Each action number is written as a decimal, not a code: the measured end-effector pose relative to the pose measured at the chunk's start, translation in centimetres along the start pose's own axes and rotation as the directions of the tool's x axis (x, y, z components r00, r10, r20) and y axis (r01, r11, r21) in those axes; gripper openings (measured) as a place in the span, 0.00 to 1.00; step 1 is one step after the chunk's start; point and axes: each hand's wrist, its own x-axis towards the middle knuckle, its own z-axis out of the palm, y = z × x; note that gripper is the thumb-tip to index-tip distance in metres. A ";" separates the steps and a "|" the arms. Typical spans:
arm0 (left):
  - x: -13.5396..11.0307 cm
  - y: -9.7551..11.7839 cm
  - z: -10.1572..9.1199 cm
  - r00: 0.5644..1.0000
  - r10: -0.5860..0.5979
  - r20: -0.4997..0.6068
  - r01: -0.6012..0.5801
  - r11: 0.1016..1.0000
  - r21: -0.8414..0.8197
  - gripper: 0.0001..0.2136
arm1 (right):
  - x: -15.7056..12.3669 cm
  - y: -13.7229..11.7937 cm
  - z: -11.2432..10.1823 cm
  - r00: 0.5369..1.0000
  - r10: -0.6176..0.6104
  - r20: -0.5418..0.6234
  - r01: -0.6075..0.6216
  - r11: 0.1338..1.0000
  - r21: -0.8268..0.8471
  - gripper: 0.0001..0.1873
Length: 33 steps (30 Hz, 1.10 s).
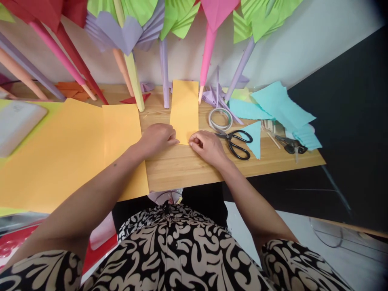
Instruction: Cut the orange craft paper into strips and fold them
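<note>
A narrow orange paper strip [184, 106] lies lengthwise on the wooden table [188, 165]. My left hand [157, 138] rests curled at the strip's near left corner, fingertips touching its edge. At the near right corner my right hand [206, 146] pinches the strip between thumb and fingers. Both hands sit at the strip's near end, close together.
Large orange sheets [69, 149] cover the table's left side. Black scissors [238, 142] and a tape roll [220, 118] lie right of my hands, with turquoise paper pieces [280, 109] beyond. Coloured paper rolls [133, 76] and folded fans lean against the wall behind. A white object [16, 123] sits far left.
</note>
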 end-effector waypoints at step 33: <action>0.0 -0.6 0.3 0.999 -0.011 -0.051 0.009 0.999 -0.042 0.13 | -3.8 -3.9 0.8 0.999 -0.024 0.042 0.041 0.883 -0.468 0.23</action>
